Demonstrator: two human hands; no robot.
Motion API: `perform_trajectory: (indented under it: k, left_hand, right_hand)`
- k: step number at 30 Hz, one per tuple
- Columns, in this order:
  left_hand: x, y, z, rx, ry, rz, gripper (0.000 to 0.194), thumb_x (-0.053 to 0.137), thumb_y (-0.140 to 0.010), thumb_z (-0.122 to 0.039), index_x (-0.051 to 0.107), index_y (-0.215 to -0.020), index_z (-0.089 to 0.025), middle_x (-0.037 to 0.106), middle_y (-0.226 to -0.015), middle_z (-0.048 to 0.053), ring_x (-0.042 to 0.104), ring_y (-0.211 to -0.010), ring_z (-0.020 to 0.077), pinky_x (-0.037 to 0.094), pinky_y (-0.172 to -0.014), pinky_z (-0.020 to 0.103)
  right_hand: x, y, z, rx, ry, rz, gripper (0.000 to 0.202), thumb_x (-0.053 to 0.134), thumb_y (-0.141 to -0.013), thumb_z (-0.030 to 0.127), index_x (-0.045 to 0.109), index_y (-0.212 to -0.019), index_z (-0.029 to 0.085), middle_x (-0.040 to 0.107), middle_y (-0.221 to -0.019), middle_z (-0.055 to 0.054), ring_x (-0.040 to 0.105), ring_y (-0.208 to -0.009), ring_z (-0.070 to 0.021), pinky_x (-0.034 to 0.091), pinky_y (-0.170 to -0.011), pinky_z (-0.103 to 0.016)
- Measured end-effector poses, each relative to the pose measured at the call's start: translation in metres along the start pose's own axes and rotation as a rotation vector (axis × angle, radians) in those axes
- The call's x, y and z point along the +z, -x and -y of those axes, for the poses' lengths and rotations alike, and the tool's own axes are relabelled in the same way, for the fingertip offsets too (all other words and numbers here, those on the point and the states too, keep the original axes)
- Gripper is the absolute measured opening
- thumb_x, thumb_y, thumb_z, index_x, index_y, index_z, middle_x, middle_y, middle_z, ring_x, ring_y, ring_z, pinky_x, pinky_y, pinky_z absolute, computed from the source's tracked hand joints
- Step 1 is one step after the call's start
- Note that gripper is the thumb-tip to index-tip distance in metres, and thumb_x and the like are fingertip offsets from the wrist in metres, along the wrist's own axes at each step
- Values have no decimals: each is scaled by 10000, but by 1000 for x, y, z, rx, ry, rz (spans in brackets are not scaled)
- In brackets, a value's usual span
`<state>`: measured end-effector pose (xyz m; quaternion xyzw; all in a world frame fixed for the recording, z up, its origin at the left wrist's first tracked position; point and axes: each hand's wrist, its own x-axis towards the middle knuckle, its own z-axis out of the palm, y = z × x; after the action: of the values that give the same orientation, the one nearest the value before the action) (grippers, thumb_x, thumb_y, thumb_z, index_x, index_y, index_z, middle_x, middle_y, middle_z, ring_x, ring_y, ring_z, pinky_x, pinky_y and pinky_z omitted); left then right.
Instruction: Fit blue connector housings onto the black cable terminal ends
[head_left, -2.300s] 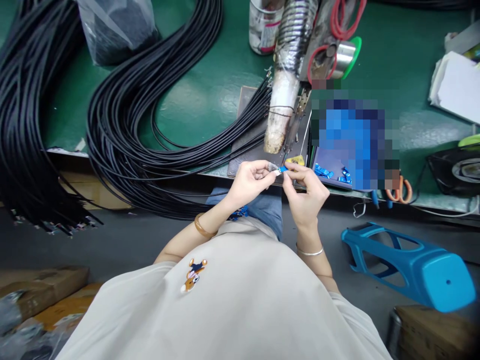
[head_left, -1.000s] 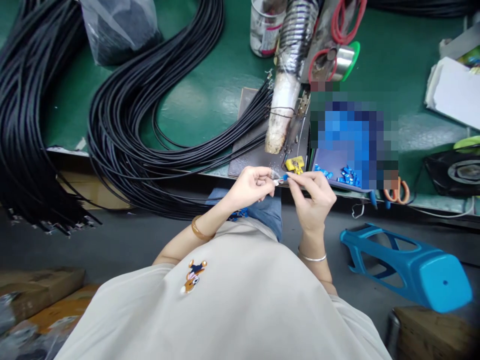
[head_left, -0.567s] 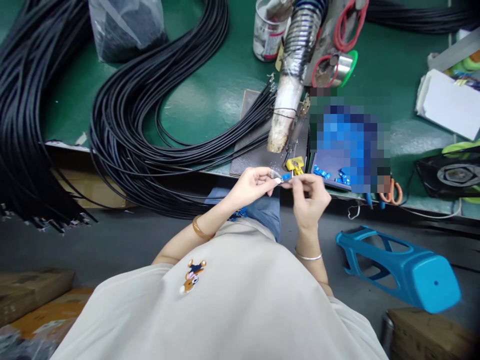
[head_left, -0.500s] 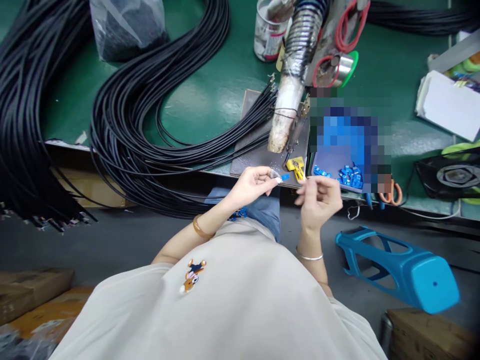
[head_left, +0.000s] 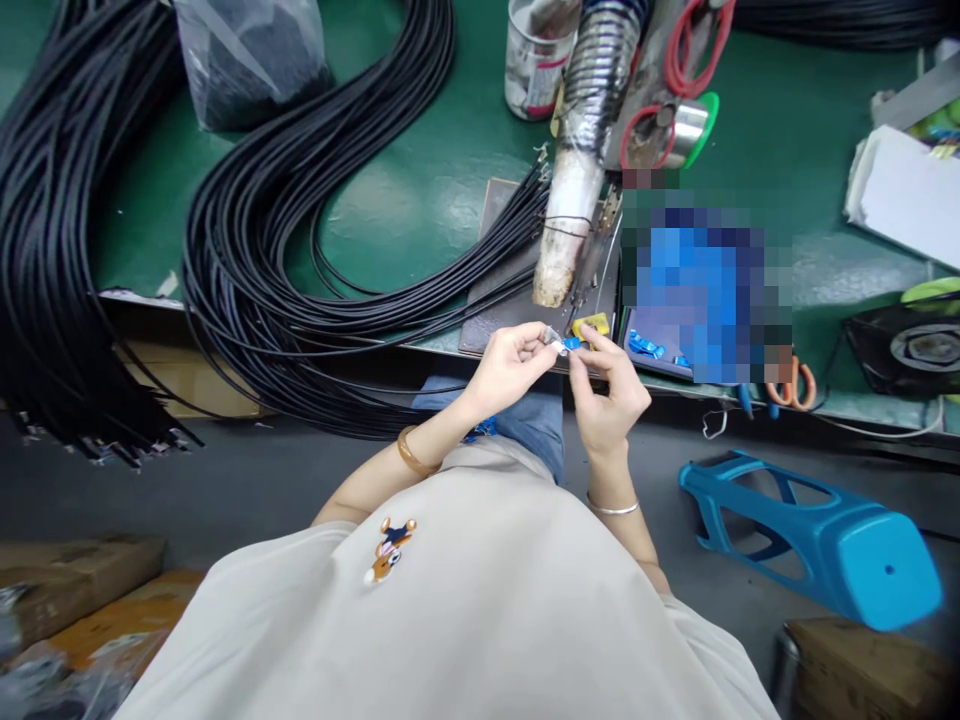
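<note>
The left hand, its forearm slanting inward, pinches one end of a small blue connector between thumb and forefinger, other fingers curled. The connector sits between both hands at the front edge of the table, near a yellow clip. The right hand bends inward from a raised wrist, thumb and forefinger at the connector's other end; whether they grip it, I cannot tell.

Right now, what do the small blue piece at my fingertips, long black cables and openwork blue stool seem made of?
Small blue piece: probably plastic, by its even colour; too small to judge finish. Long black cables: likely rubber or plastic jackets, satin, softly highlighted. Openwork blue stool: apparently moulded plastic, smooth, with rounded cutouts.
</note>
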<state>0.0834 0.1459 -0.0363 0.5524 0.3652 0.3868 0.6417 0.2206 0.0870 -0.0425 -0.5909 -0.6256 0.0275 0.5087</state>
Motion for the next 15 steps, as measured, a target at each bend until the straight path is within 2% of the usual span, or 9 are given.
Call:
perform_trajectory:
  k: [4,12,15]
  left_hand:
    - [1,-3,1,24,1,-18,265,594,-893,-292,478,-698,-154,369,-607,-59,311,-534,40,245,-502,191]
    - [3,-8,-2,3,57,-43,198,620,-859,-283,543,-741,-145,444,-625,-51,382,-547,44,315,-529,180]
    - [4,-8,-4,-5,65,-44,212,631,-853,-295,544,-731,-145,443,-622,-50,384,-545,42,315,-526,180]
  right_hand:
    - [6,-4,2,-45,19,-22,33,627,-899,172,623,-898,205,772,-1093,-74,751,-1010,-194,626,-831,-315]
    - [8,-10,1,-17,11,-23,35,631,-891,185,615,-873,211,772,-1094,-71,757,-961,-180,620,-786,-290]
    - [6,-12,2,-38,13,-29,47,632,-887,180,622,-859,217,774,-1084,-64,755,-972,-187,617,-823,-320]
